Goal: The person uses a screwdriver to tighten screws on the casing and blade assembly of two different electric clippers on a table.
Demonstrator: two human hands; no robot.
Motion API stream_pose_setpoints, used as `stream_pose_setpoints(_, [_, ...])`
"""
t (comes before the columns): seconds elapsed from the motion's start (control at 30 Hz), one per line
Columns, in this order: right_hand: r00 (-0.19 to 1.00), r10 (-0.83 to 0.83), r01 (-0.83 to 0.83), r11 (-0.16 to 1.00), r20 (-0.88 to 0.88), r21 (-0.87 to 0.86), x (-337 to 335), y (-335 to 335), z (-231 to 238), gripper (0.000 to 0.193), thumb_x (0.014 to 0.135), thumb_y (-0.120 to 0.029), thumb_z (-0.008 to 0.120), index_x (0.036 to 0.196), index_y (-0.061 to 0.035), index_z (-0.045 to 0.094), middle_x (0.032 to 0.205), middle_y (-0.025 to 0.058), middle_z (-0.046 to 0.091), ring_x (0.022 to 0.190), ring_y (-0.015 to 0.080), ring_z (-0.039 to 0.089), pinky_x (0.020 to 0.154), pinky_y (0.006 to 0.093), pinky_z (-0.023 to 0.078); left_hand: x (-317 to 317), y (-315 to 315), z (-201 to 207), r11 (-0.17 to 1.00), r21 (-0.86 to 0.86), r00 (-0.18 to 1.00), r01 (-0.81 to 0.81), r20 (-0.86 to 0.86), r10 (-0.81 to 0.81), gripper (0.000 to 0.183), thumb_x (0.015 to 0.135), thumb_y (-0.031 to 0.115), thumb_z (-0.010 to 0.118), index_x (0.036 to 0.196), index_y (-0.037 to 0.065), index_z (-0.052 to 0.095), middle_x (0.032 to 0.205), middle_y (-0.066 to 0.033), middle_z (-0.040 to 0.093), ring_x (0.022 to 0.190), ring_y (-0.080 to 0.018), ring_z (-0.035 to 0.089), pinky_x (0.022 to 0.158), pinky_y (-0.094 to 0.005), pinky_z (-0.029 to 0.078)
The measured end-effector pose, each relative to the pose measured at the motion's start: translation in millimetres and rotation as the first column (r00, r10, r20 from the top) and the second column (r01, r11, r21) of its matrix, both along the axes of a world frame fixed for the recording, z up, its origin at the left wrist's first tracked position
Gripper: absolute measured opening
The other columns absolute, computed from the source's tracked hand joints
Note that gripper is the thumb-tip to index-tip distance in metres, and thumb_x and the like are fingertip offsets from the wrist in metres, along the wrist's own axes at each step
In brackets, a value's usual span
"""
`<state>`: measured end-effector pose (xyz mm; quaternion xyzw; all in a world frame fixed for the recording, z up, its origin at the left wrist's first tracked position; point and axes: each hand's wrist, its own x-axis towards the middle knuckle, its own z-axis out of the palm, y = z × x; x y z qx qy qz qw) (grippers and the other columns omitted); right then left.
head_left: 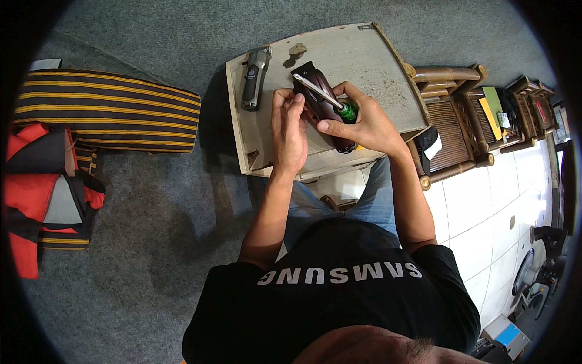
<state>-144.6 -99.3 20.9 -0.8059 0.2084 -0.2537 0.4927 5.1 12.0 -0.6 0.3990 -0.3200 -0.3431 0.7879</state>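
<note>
A dark maroon hair clipper (327, 110) lies slantwise between my hands over the small table, its blade end pointing away from me. My right hand (374, 126) is closed round the green handle of a screwdriver (321, 92), with thumb and index finger against the clipper's body. The screwdriver's metal shaft crosses above the clipper, its tip toward the far left. At the clipper's left side is my left hand (290, 132), fingers curled and thumb drawn in; whatever is between its fingertips is hidden. A second, grey hair clipper (256, 79) rests on the table to the left.
The worn pale table (345, 48) has a raised edge and dark stains. Bamboo chairs (448, 133) stand to the right, with papers on one. To the left are a striped cushioned seat (109, 112) and a red and black cloth item (30, 200).
</note>
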Motion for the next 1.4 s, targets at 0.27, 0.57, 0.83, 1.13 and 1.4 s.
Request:
stream_pose_setpoints(0.27, [1.0,-0.002,0.002,1.0,-0.001,-0.011,0.2,0.0,0.0,0.075,0.078,-0.056,0.094,0.12,-0.0016,0.064,0.091,0.0137,0.076,0.084,0.0206,0.073,0.078,0.0348,0.058,0.3,0.7,0.3,1.0,0.008,1.0,-0.006,0.006,0.006,0.016,0.111,0.021,0.058,0.111,0.007,0.053,0.097,-0.0022,0.058,0.086,-0.0087,0.055,0.08,-0.0277,0.045])
stream_pose_setpoints(0.57, [1.0,-0.005,0.005,1.0,0.0,-0.009,0.4,0.3,0.7,0.077,0.077,-0.057,0.094,0.12,-0.0013,0.064,0.09,0.0145,0.076,0.084,0.0212,0.074,0.077,0.0353,0.058,0.8,0.3,-0.4,1.0,0.013,1.0,-0.007,0.011,0.007,0.016,0.11,0.022,0.059,0.111,0.007,0.053,0.096,-0.0014,0.058,0.085,-0.0078,0.054,0.079,-0.0265,0.045])
stream_pose_setpoints(0.83, [1.0,-0.005,0.005,1.0,0.0,0.014,-0.4,0.9,2.0,0.075,0.077,-0.055,0.094,0.12,-0.001,0.064,0.091,0.0149,0.076,0.085,0.0211,0.074,0.078,0.0352,0.058,-0.8,-0.5,0.7,1.0,0.013,1.0,-0.009,-0.002,0.009,0.016,0.11,0.022,0.059,0.112,0.008,0.053,0.096,-0.0014,0.058,0.085,-0.0079,0.055,0.078,-0.0268,0.045])
stream_pose_setpoints(1.13, [1.0,-0.002,0.002,1.0,0.018,-0.006,0.0,0.4,-0.2,0.075,0.078,-0.056,0.094,0.119,-0.0012,0.064,0.089,0.0139,0.075,0.082,0.02,0.072,0.076,0.0341,0.057,-0.9,0.4,1.4,1.0,0.007,1.0,-0.011,0.01,0.011,0.017,0.111,0.023,0.059,0.112,0.007,0.053,0.096,-0.0013,0.058,0.086,-0.008,0.054,0.078,-0.027,0.045])
stream_pose_setpoints(1.4, [1.0,-0.005,0.005,1.0,0.025,-0.026,0.8,0.0,-2.0,0.077,0.077,-0.058,0.094,0.119,-0.0015,0.064,0.088,0.0133,0.076,0.081,0.0197,0.073,0.075,0.0342,0.058,-0.1,-0.1,-0.7,1.0,-0.001,1.0,-0.005,0.002,0.005,0.018,0.111,0.023,0.059,0.113,0.007,0.053,0.097,-0.0018,0.058,0.086,-0.0087,0.055,0.08,-0.0281,0.046])
